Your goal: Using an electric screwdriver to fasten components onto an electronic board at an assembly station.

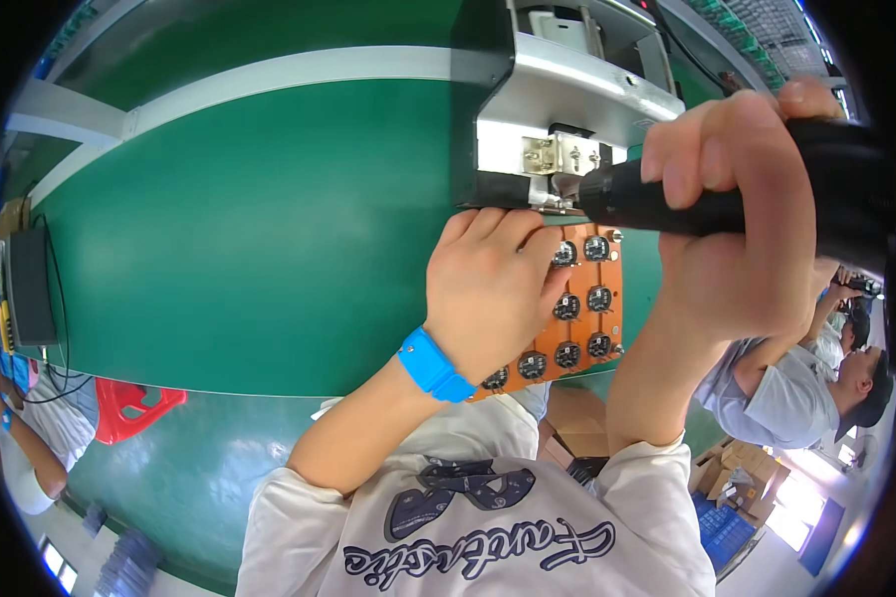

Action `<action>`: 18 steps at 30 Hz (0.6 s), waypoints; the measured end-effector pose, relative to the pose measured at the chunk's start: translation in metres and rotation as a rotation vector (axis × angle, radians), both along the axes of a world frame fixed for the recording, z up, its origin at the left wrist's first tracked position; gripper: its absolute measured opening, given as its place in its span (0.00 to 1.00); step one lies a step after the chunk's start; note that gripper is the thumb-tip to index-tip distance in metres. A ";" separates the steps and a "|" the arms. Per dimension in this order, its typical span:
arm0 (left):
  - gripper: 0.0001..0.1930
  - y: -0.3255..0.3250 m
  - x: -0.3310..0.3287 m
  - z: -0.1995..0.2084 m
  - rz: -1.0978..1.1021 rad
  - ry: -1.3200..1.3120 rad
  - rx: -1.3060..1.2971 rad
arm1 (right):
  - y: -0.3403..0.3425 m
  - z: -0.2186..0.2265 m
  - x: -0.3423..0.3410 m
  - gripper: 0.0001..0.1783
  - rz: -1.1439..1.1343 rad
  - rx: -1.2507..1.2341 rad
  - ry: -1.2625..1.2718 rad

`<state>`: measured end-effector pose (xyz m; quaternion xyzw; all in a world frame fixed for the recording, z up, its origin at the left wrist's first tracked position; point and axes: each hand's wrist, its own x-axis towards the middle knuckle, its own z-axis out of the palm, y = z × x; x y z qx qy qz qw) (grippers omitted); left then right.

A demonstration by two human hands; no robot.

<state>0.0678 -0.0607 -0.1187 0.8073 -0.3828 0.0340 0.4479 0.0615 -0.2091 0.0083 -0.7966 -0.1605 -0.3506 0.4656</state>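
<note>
My right hand [742, 169] is wrapped round a thick black electric screwdriver [622, 194], held level. Its tip points left and meets the metal front of a screw feeder [577, 85], close to a small silver block [572, 154]. My left hand [493, 284] lies closed over the upper left part of an orange tray [610, 284], just below the feeder; its fingertips reach the far edge and partly hide the tray. Several round black parts [567, 305] sit in rows on the tray. A blue band [433, 366] circles my left wrist.
The tray and feeder stand on a green table [249, 239] with a pale rail behind it. A dark box with cables [32, 289] stands at the left end. Near the floor are a red stool [134, 408] and cardboard boxes [742, 468]. Other people sit at both sides.
</note>
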 end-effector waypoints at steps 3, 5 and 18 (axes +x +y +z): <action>0.17 0.002 0.000 -0.003 0.022 -0.011 0.012 | 0.001 -0.005 -0.023 0.16 0.056 0.305 0.062; 0.17 0.001 0.000 -0.001 0.018 -0.014 0.000 | 0.001 -0.011 -0.037 0.17 -0.002 0.284 0.031; 0.15 -0.005 -0.002 -0.006 0.062 -0.045 -0.043 | 0.027 -0.037 -0.050 0.24 -0.499 0.442 0.250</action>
